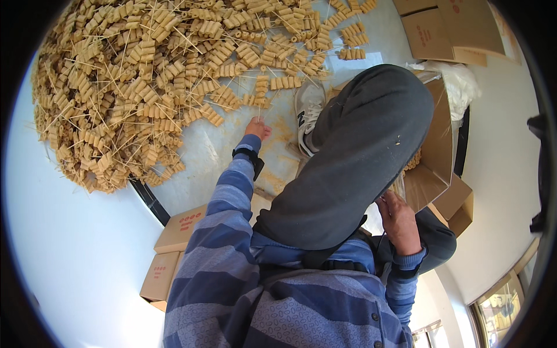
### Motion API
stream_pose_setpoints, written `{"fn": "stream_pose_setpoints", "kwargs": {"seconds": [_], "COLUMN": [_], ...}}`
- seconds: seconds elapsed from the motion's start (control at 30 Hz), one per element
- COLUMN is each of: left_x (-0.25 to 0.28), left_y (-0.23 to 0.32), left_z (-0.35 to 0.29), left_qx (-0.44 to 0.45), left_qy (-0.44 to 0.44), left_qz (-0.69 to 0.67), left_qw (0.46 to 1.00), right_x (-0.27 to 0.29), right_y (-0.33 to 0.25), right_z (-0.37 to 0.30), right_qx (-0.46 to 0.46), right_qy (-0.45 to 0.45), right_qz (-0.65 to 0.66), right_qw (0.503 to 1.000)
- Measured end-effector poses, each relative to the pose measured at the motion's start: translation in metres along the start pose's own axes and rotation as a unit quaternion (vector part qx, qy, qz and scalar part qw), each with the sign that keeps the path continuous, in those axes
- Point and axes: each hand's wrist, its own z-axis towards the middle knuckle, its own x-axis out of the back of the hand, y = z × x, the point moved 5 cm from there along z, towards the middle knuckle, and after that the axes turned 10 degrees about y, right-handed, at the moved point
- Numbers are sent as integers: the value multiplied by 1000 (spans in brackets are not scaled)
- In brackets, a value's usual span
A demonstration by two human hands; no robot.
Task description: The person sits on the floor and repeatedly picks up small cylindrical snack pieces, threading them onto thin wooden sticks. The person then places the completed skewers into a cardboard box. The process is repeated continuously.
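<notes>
Left hand [258, 129], nearer, pinching stick end of tan skewer [261, 88]; skewer lying straight ahead at edge of pile [156, 52], long axis pointing away from hand. Right hand [400, 223] hovering beside open carton [427, 184]; cannot tell grip.

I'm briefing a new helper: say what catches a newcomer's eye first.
First, the huge heap of tan ridged rolls on thin wooden sticks, filling the upper left, with the person's bare left hand at its near edge. Next, the bent dark-grey trouser leg across the centre. Then the open brown cardboard box right of it, with the bare right hand close by.
</notes>
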Motion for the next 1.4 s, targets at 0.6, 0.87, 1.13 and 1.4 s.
{"fn": "stream_pose_setpoints", "kwargs": {"seconds": [0.6, 0.87, 1.13, 1.4], "left_x": [-31, 5, 67, 92], "left_y": [10, 16, 39, 120], "left_z": [-13, -64, -148, -213], "left_qx": [49, -8, -148, -221], "left_qy": [27, 41, 122, 26], "left_qz": [28, 47, 123, -44], "left_qw": [998, 998, 974, 974], "right_x": [7, -1, 25, 52], "right_y": [16, 15, 10, -4], "right_z": [-9, -4, 3, -16], "right_qx": [-20, -13, 34, -14], "right_qy": [21, 13, 76, 119], "right_qz": [30, 39, 63, 212], "right_qw": [999, 999, 994, 970]}}
